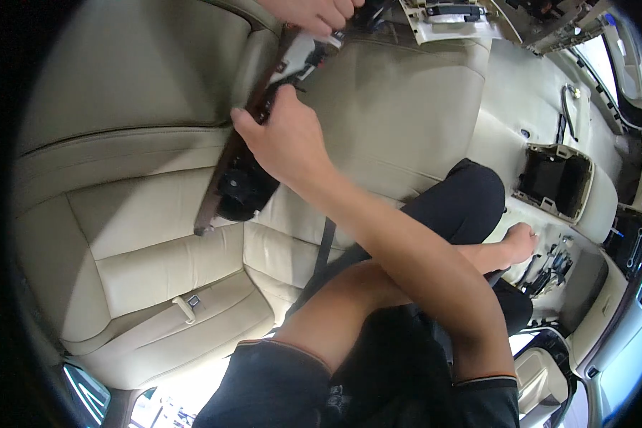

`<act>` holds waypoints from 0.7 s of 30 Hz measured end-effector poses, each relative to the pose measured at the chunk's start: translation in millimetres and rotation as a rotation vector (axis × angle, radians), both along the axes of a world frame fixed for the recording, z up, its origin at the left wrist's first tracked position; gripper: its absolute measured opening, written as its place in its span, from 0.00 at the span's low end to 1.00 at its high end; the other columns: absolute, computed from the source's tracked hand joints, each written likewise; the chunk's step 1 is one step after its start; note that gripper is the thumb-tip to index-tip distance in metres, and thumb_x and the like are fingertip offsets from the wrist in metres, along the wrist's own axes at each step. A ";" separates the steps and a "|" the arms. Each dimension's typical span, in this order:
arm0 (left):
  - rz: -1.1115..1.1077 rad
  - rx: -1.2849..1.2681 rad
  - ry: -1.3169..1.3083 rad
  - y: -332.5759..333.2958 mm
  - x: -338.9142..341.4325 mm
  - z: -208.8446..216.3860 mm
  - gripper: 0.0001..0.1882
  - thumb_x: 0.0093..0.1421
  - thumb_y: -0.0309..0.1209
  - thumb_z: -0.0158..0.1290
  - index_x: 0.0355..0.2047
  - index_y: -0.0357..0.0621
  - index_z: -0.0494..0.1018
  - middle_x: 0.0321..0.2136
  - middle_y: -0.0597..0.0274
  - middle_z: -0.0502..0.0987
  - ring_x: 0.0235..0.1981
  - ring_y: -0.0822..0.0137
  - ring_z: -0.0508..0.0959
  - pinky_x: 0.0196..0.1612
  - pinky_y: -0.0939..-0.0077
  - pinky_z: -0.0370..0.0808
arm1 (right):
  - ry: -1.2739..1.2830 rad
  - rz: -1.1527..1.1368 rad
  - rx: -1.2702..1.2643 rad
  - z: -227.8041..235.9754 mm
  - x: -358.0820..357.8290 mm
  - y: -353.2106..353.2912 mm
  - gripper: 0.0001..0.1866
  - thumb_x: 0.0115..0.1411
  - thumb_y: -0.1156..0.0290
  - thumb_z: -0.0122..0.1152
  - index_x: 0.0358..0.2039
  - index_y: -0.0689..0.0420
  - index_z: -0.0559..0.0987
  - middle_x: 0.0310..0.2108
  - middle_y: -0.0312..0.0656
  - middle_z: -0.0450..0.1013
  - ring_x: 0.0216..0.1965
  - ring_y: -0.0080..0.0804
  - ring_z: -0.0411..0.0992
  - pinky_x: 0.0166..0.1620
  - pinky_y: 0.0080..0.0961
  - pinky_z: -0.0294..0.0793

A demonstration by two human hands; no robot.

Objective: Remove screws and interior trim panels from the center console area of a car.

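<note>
A long dark trim panel [225, 167] with a brown glossy edge and a round black part at its lower end hangs tilted over the beige seats. My right hand [285, 135] is closed around its middle, thumb on the brown edge. At the panel's upper end is another person's hand [321, 13], cut off by the picture's top. My arms cross, the right forearm over the left. My left hand [521, 241] is out to the right, fingers curled shut, beside black connectors and wiring [549, 269]. What it holds, if anything, is hidden.
A beige rear bench [171, 264] with a belt buckle [192, 303] spans the left. To the right stands a console with a square opening [556, 178]. Light trim pieces [456, 18] are at the top. My bent knee [471, 196] in black trousers is between.
</note>
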State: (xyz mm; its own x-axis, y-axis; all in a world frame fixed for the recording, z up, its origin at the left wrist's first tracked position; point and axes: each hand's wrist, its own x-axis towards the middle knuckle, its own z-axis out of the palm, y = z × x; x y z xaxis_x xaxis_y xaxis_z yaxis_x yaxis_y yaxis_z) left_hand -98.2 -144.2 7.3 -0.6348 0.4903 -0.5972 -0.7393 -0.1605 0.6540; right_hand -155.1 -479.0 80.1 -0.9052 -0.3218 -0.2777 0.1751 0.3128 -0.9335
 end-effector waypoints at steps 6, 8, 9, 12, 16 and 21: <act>0.000 0.080 -0.032 -4.0 -3.7 -3.9 0.12 0.62 0.31 0.47 0.25 0.36 0.72 0.19 0.57 0.74 0.15 0.68 0.72 0.17 0.72 0.67 | 0.076 -0.005 0.021 12.5 -23.6 -10.7 0.31 0.49 0.54 0.65 0.35 0.75 0.69 0.28 0.63 0.74 0.35 0.57 0.75 0.41 0.39 0.75; 0.000 0.101 -0.067 -4.5 -3.7 -3.3 0.12 0.62 0.30 0.46 0.25 0.36 0.72 0.19 0.57 0.74 0.15 0.68 0.72 0.17 0.72 0.67 | 0.064 0.008 0.021 14.5 -31.7 -4.7 0.32 0.49 0.54 0.65 0.36 0.76 0.69 0.28 0.63 0.74 0.35 0.56 0.75 0.41 0.39 0.76; 0.009 0.127 -0.096 -4.9 -4.2 -2.6 0.12 0.62 0.30 0.46 0.25 0.36 0.72 0.20 0.57 0.75 0.15 0.68 0.72 0.18 0.72 0.67 | 0.058 0.029 0.024 15.5 -35.5 -1.3 0.33 0.49 0.54 0.65 0.36 0.76 0.69 0.28 0.63 0.74 0.35 0.55 0.76 0.41 0.38 0.76; -0.008 0.166 -0.115 2.7 -3.1 -4.2 0.13 0.62 0.31 0.46 0.24 0.35 0.72 0.21 0.57 0.75 0.15 0.67 0.72 0.18 0.71 0.67 | 0.097 0.082 0.088 15.4 -44.7 4.2 0.35 0.49 0.52 0.64 0.38 0.78 0.69 0.29 0.62 0.74 0.36 0.54 0.76 0.43 0.38 0.75; -0.004 0.235 -0.077 14.3 -2.9 2.0 0.10 0.59 0.29 0.48 0.25 0.35 0.73 0.22 0.58 0.75 0.16 0.68 0.71 0.18 0.70 0.67 | 0.096 0.392 0.198 8.1 -67.7 34.9 0.30 0.54 0.52 0.61 0.41 0.70 0.73 0.33 0.58 0.76 0.38 0.53 0.75 0.44 0.39 0.74; -0.027 0.219 -0.191 -36.9 -18.0 -30.2 0.07 0.59 0.29 0.48 0.23 0.44 0.68 0.18 0.67 0.67 0.16 0.74 0.63 0.18 0.74 0.64 | 0.415 0.116 0.054 50.7 -5.5 160.1 0.18 0.56 0.64 0.61 0.41 0.65 0.75 0.29 0.50 0.76 0.33 0.41 0.76 0.39 0.32 0.75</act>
